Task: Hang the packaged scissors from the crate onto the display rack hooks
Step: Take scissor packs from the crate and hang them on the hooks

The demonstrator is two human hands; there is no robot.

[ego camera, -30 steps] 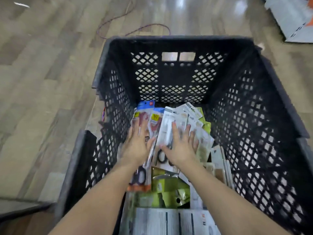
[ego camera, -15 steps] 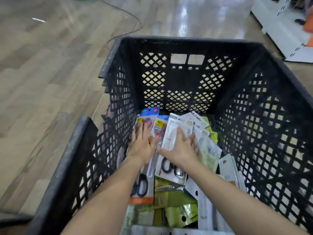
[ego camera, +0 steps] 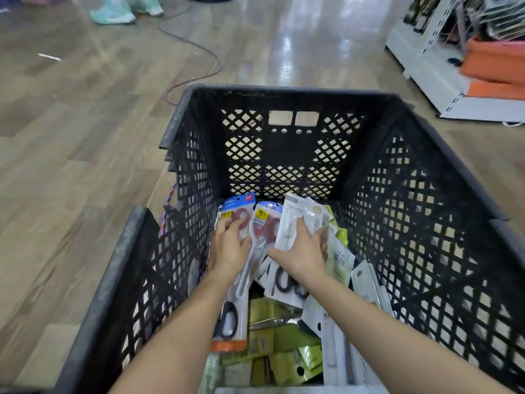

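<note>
A black lattice crate (ego camera: 403, 177) stands on the floor with several packaged scissors heaped in its bottom. My left hand (ego camera: 227, 247) reaches in at the left, its fingers curled over a blue-topped pack of red-handled scissors (ego camera: 241, 204). My right hand (ego camera: 305, 248) lies on a white pack of black-handled scissors (ego camera: 292, 211), with the thumb at one edge and the fingers at the other. An orange-bottomed pack with black handles (ego camera: 230, 322) sits under my left forearm. Green packs (ego camera: 289, 362) lie nearer me. A white display rack (ego camera: 426, 52) stands at the far right.
Wood-look floor surrounds the crate. A dark cable (ego camera: 196, 49) snakes across the floor beyond it. Orange bins (ego camera: 494, 61) sit on the rack's base at the right. A person's teal shoes (ego camera: 113, 11) show at the top left.
The view has tilted up and shows more floor and the rack. Both hands have drawn closer around the packs, and their fingers have gone from flat to curled.
</note>
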